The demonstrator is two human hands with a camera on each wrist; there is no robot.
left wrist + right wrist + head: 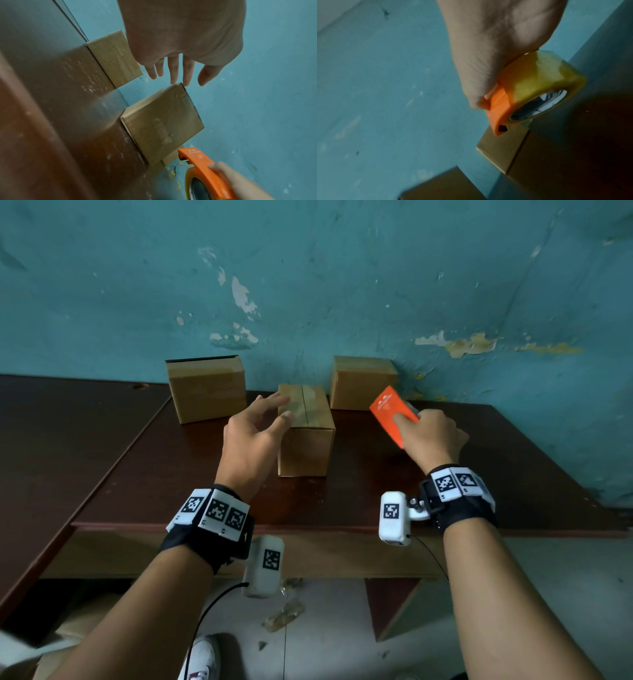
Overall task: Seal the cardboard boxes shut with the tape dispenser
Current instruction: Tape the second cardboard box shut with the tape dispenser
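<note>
Three cardboard boxes stand on the dark wooden table (376, 491). The middle box (306, 436) is nearest me, flaps closed, with clear tape along its top seam. My left hand (270, 414) hovers open at its upper left edge, fingers spread; in the left wrist view the fingertips (173, 79) sit just above the middle box (163, 121). My right hand (433, 433) grips the orange tape dispenser (390, 414), raised right of that box. In the right wrist view the orange tape dispenser (501, 105) carries a yellowish tape roll (544, 83).
A box (207, 388) stands at the back left and another box (363, 383) at the back right against the peeling teal wall (308, 285). A second table (51, 440) adjoins on the left. The table's front edge (308, 527) is close to my wrists.
</note>
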